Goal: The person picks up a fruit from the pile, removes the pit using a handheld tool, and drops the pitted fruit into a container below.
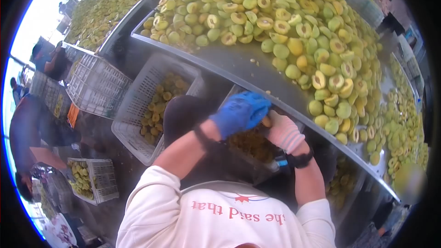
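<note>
My left hand (241, 110), in a blue glove, is closed with its fingers curled in towards my right hand, just below the metal table edge. My right hand (282, 131), in a pale pink striped glove, is closed close beside it. A small brownish piece (266, 121) shows between the two hands, too hidden to name. Under them stands a crate (234, 93) with brownish-yellow pieces (252, 144) inside. Halved green-yellow fruits with brown centres (280, 26) are heaped on the metal table (248, 71) in front of me.
On my left is a white plastic crate (123, 121) of yellowish fruit, with another crate (98, 85) beyond it. A smaller crate of fruit (104, 179) stands lower left, near a person in dark clothing (27, 128). A second fruit-covered table (110, 11) is at upper left.
</note>
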